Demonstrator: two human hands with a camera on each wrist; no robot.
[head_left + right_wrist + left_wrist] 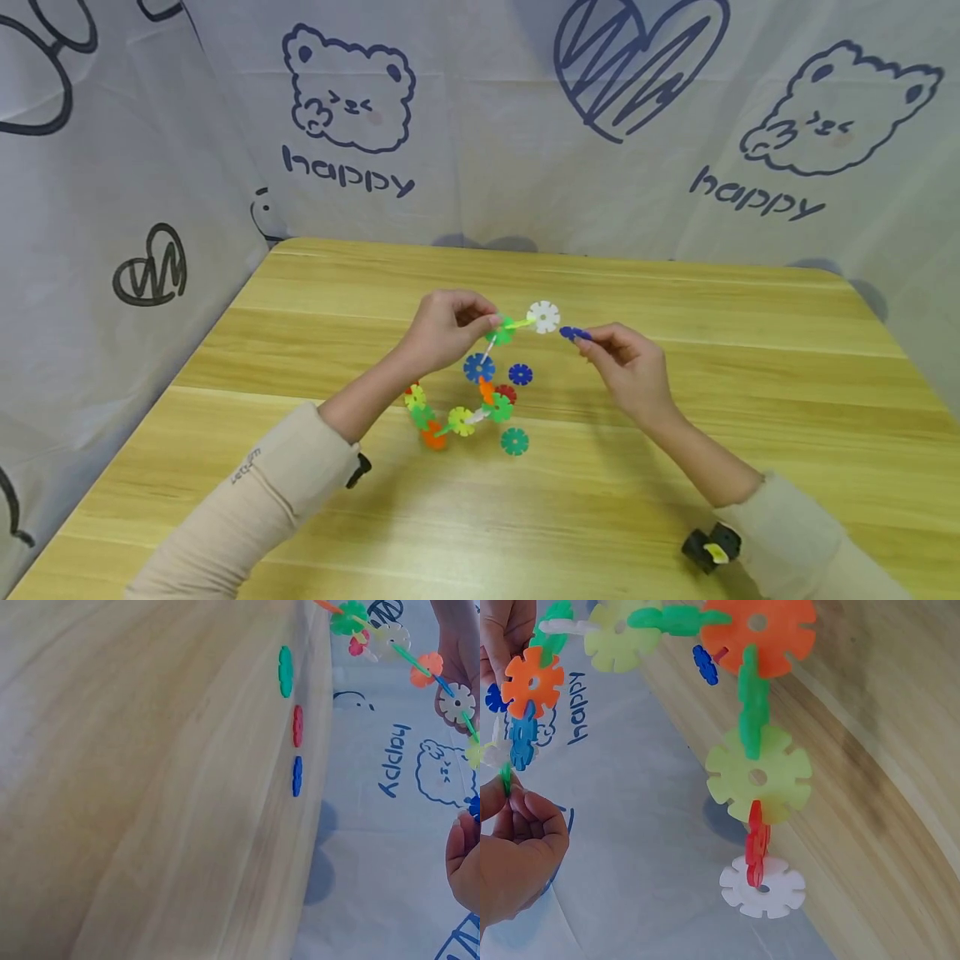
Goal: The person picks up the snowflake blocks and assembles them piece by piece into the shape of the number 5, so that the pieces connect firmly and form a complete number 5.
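A chain of slotted plastic snowflake discs hangs from my left hand [453, 329], whose thumb and fingers pinch a green disc [502, 330]. Beyond that, a white disc [543, 317] forms the chain's end. My right hand [633, 371] pinches a dark blue disc [575, 333] close beside the white one; whether they touch, I cannot tell. Lower down, the chain curves through a blue disc [478, 367], a yellow disc [461, 422] and an orange disc [433, 436]. Its other end, with a red disc [757, 844] and white disc [739, 889], dangles in the left wrist view.
Loose on the wooden table [750, 400] lie a blue disc [521, 374], a red disc [298, 726] and a teal-green disc [514, 442]. A white curtain [480, 167] with drawn bears and hearts stands behind the table and at its left.
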